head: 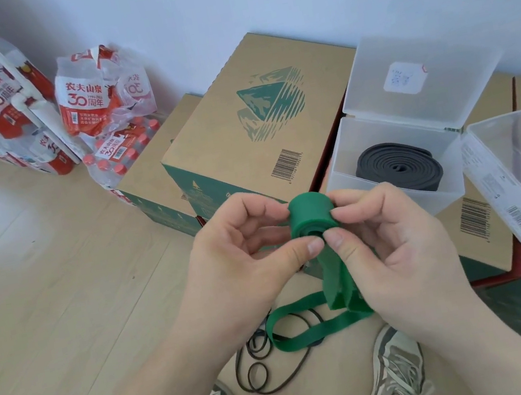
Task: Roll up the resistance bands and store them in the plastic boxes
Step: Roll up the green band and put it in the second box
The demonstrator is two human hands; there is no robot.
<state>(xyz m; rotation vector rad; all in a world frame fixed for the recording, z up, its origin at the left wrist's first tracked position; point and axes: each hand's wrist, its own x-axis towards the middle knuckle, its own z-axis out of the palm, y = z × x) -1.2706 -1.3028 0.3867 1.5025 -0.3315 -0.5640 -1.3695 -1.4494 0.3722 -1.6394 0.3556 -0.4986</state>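
Observation:
A green resistance band (310, 217) is partly wound into a tight roll held at chest height. My left hand (245, 259) pinches the roll from the left and my right hand (389, 244) pinches it from the right. The band's loose tail (313, 327) hangs down and loops over a cardboard sheet by my shoes. An open clear plastic box (344, 147) stands to the right on a carton, with a rolled black band (398, 168) inside it. A second clear plastic box (508, 188) lies open at the far right with no band visible in it.
Several thin black rubber rings (264, 363) lie on the cardboard near my shoes. Brown cartons (238, 121) with green print stand behind my hands. Shrink-wrapped packs of water bottles (105, 113) stand at the back left on a pale wooden floor (42, 288).

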